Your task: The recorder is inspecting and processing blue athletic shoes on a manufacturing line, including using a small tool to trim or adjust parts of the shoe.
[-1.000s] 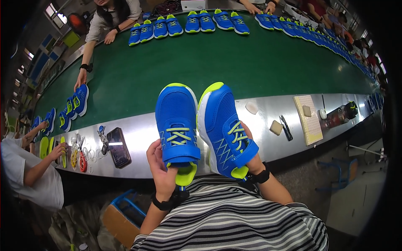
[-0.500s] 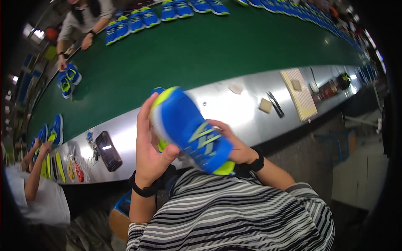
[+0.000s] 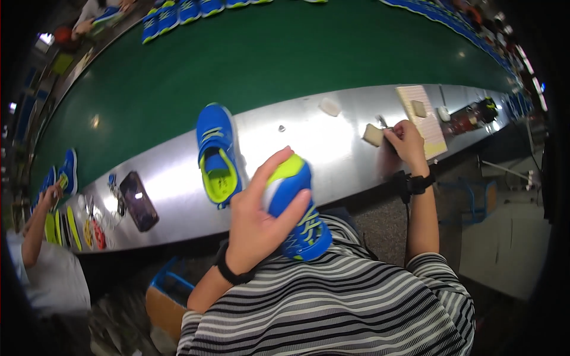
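My left hand [image 3: 258, 216] is wrapped round the toe of a blue sneaker [image 3: 306, 231] with a lime-green toe tip, held low in front of my striped shirt. Its matching blue sneaker [image 3: 215, 133] stands on the metal edge of the table just beyond, lime insole showing. Out to the right, my right hand [image 3: 407, 142] pinches a slim dark tool [image 3: 382, 122] at the tabletop; most of it is hidden by the fingers, so its kind is unclear. Beside those fingertips lies a beige block [image 3: 373, 135].
A lined pad [image 3: 424, 118] with a small block [image 3: 419, 109] lies right of my right hand, a dark bottle [image 3: 469, 118] farther right. Left are a phone [image 3: 138, 202] and a co-worker's hand [image 3: 52, 194] near shoes. Sneakers [image 3: 189, 10] line the green belt [image 3: 285, 53].
My right hand has let go of the sneaker and moved right to the dark tool. The held sneaker has come lower, in my left hand alone. The other sneaker now shows on the table.
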